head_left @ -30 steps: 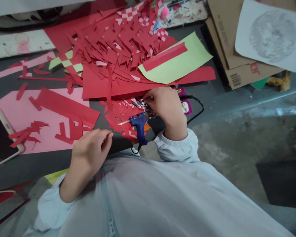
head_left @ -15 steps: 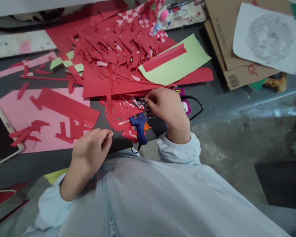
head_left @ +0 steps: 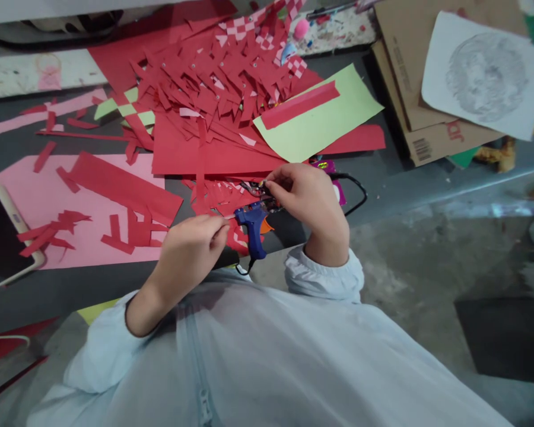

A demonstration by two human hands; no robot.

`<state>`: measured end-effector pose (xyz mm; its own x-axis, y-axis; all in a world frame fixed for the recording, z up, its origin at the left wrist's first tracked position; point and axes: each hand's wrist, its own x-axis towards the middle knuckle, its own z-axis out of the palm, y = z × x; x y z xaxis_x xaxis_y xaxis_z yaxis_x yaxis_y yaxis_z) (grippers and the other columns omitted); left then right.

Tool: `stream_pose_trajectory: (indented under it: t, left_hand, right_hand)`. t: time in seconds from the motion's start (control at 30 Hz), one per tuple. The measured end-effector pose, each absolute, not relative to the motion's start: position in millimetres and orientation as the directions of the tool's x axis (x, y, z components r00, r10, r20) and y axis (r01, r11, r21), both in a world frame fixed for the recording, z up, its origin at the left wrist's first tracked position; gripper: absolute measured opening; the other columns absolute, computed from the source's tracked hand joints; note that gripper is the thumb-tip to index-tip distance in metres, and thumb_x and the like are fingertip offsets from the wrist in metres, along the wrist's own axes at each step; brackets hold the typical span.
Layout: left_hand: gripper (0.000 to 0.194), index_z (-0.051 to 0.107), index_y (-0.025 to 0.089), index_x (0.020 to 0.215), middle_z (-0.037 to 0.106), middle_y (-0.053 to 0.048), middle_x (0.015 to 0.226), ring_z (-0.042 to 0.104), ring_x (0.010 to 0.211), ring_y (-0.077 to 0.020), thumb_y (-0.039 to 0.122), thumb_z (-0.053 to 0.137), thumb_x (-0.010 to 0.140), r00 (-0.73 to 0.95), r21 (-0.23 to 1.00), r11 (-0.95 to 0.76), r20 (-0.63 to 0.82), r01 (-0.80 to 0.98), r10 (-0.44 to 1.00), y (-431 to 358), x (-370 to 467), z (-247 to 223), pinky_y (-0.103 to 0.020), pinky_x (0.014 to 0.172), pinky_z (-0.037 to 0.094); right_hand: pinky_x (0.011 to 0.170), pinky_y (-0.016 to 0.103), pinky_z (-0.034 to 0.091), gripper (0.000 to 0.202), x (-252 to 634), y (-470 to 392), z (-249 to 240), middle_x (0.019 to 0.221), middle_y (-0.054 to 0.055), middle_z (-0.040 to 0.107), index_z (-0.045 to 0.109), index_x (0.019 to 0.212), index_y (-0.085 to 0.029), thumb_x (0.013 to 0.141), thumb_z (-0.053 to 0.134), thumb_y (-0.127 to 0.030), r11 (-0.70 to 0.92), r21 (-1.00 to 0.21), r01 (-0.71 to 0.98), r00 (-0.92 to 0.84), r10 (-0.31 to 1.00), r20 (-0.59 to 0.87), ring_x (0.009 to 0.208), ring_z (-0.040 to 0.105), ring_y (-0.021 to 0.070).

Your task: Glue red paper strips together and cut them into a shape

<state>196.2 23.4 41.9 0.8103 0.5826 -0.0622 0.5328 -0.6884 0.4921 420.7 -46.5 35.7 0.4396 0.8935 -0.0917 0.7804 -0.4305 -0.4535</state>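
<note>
A blue hot glue gun (head_left: 252, 228) lies on the dark table near its front edge, handle toward my body. My left hand (head_left: 196, 240) is closed, its fingertips on the clear glue stick (head_left: 232, 218) at the back of the gun; the stick's outer end is hidden by my fingers. With thumb and forefinger pinched, my right hand (head_left: 309, 193) is over a cluster of small items (head_left: 253, 187) just beyond the gun. Whatever sits between those fingertips is too small to name. Red paper scraps (head_left: 218, 197) surround the gun.
Red cut-paper strips (head_left: 204, 77) are heaped at the back. A pale green sheet (head_left: 324, 112), pink paper (head_left: 89, 237) and a phone (head_left: 2, 237) also lie here. Cardboard (head_left: 400, 71) with a printed drawing (head_left: 485, 74) stands right. A black cable (head_left: 360, 184) loops beside my right hand.
My left hand has moved right and slightly away from my body, reaching the glue stick. My right hand has shifted only slightly, still pinched over the small items.
</note>
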Motion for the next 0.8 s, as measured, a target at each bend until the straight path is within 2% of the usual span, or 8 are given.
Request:
stream_pose_trajectory:
  t: [0.07,0.2,0.33,0.63,0.8]
  left_hand:
    - [0.024,0.071,0.02,0.098,0.076,-0.004,0.093,0.07,0.085,-0.02,0.028,0.049,0.099,0.829,0.455,-0.719,-0.081,0.525,0.554,24,215,43,-0.03,0.069,0.043]
    - [0.026,0.07,0.018,0.101,0.075,-0.007,0.097,0.071,0.089,-0.0243,0.033,0.047,0.099,0.804,0.395,-0.701,-0.244,0.593,0.543,28,255,52,-0.032,0.066,0.043]
    - [0.029,0.068,0.017,0.111,0.074,-0.009,0.107,0.07,0.098,-0.0265,0.035,0.048,0.1,0.802,0.394,-0.701,-0.226,0.594,0.553,31,281,53,-0.032,0.072,0.046]
    - [0.029,0.069,0.015,0.107,0.073,-0.011,0.103,0.07,0.097,-0.0269,0.026,0.043,0.099,0.815,0.342,-0.742,-0.166,0.576,0.556,31,298,40,-0.032,0.072,0.047]
    - [0.031,0.071,0.013,0.107,0.073,-0.013,0.103,0.071,0.098,-0.0276,0.025,0.044,0.099,0.794,0.297,-0.736,-0.22,0.608,0.567,33,305,45,-0.032,0.073,0.049]
  right_hand:
    - [0.065,0.035,0.042,0.01,421,-49,35,0.08,0.009,0.075,0.069,0.082,-0.02,0.085,0.06,-0.024,-0.441,-0.457,0.772,0.451,0.888,-0.095,0.074,0.066,0.0251]
    - [0.066,0.035,0.043,0.012,420,-52,37,0.08,0.009,0.074,0.07,0.084,-0.02,0.085,0.059,-0.025,-0.442,-0.482,0.756,0.452,0.886,-0.104,0.073,0.066,0.0249]
    - [0.068,0.035,0.045,0.012,419,-54,41,0.081,0.008,0.075,0.07,0.086,-0.02,0.085,0.059,-0.024,-0.418,-0.516,0.748,0.426,0.898,-0.11,0.074,0.066,0.0242]
    - [0.066,0.034,0.044,0.011,427,-59,35,0.081,0.008,0.074,0.07,0.085,-0.02,0.085,0.059,-0.023,-0.386,-0.505,0.772,0.424,0.905,-0.044,0.073,0.064,0.0228]
    - [0.065,0.034,0.044,0.007,429,-63,33,0.078,0.007,0.073,0.069,0.084,-0.02,0.083,0.062,-0.021,-0.347,-0.525,0.777,0.429,0.902,0.039,0.07,0.063,0.0216]
